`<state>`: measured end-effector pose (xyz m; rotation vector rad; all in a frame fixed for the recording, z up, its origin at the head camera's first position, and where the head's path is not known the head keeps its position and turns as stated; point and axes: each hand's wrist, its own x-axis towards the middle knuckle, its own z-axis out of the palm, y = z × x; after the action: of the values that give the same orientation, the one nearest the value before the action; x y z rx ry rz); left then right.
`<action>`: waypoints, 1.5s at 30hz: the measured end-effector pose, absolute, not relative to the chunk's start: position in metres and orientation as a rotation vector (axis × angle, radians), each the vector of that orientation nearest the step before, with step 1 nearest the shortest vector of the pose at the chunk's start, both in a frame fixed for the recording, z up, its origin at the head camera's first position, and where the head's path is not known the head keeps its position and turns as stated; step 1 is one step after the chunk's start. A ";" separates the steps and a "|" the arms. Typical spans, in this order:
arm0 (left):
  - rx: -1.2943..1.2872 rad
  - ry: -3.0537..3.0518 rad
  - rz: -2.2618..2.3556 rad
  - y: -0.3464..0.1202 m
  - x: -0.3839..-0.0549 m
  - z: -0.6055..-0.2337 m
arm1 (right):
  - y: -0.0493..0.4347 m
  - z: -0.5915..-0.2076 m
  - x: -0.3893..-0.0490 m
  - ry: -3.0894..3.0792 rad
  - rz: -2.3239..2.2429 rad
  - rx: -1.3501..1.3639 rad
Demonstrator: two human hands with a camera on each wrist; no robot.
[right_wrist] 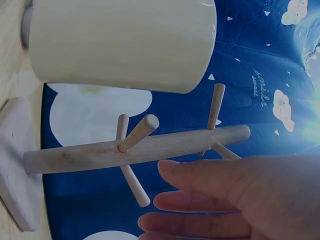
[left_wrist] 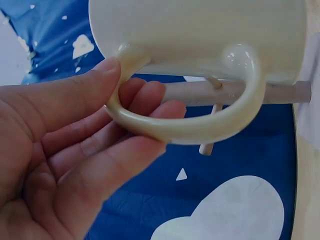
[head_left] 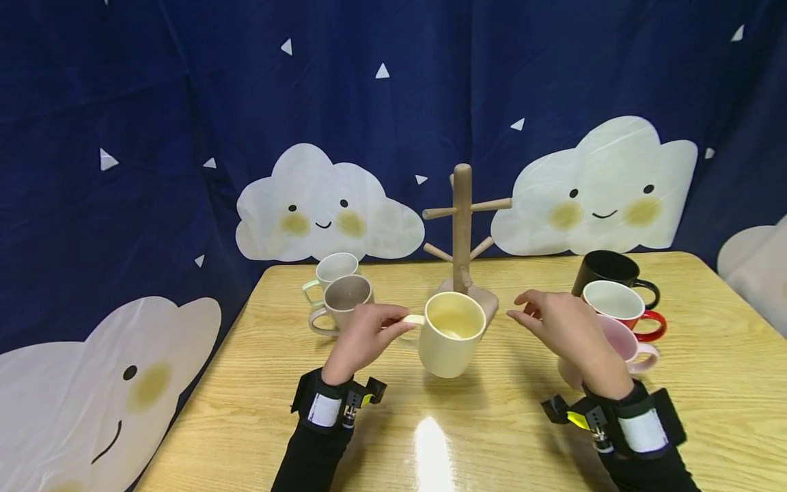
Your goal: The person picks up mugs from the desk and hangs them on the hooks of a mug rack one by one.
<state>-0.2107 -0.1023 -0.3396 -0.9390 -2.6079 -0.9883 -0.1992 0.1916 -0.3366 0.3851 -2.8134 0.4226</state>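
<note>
A pale yellow mug (head_left: 451, 345) is held up off the table, in front of the wooden mug tree (head_left: 462, 232). My left hand (head_left: 367, 336) grips the mug by its handle (left_wrist: 200, 129), thumb and fingertips around the upper end of it in the left wrist view. To the right of the mug, my right hand (head_left: 568, 328) is in the air with nothing in it, fingers extended and apart from both mug and tree. The right wrist view shows the mug's plain side and the tree's bare pegs (right_wrist: 138, 134) beyond the right hand's fingertips.
On the left stand a pale green-handled mug (head_left: 335, 268) and a grey-beige mug (head_left: 347, 297). Behind the right hand are a black mug (head_left: 605, 270), a red mug with white inside (head_left: 615, 301) and a pink mug (head_left: 621, 338). A dark blue cloth (head_left: 356, 102) hangs behind the table (head_left: 246, 410).
</note>
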 end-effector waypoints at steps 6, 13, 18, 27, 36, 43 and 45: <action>-0.942 -2.599 -1.009 -0.091 -0.208 -0.342 | 0.192 -0.336 -0.199 -2.833 0.425 0.372; -0.896 -2.601 -1.051 -0.080 -0.207 -0.346 | 0.194 -0.336 -0.199 -2.837 0.439 0.366; -0.853 -2.568 -1.118 -0.075 -0.206 -0.350 | 0.195 -0.337 -0.199 -2.831 0.440 0.369; -0.828 -2.510 -1.214 -0.067 -0.207 -0.355 | 0.195 -0.337 -0.200 -2.840 0.420 0.354; -0.867 -2.526 -1.290 -0.061 -0.205 -0.358 | 0.197 -0.337 -0.201 -2.830 0.420 0.354; -0.937 -2.516 -1.292 -0.058 -0.203 -0.359 | 0.198 -0.336 -0.201 -2.816 0.457 0.323; -0.950 -2.509 -1.292 -0.058 -0.203 -0.359 | 0.198 -0.336 -0.201 -2.806 0.465 0.320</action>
<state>-0.2026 -0.0578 -0.3589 -0.9497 -2.5091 -1.2923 -0.2011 0.1982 -0.3358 0.3204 -2.8059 0.4653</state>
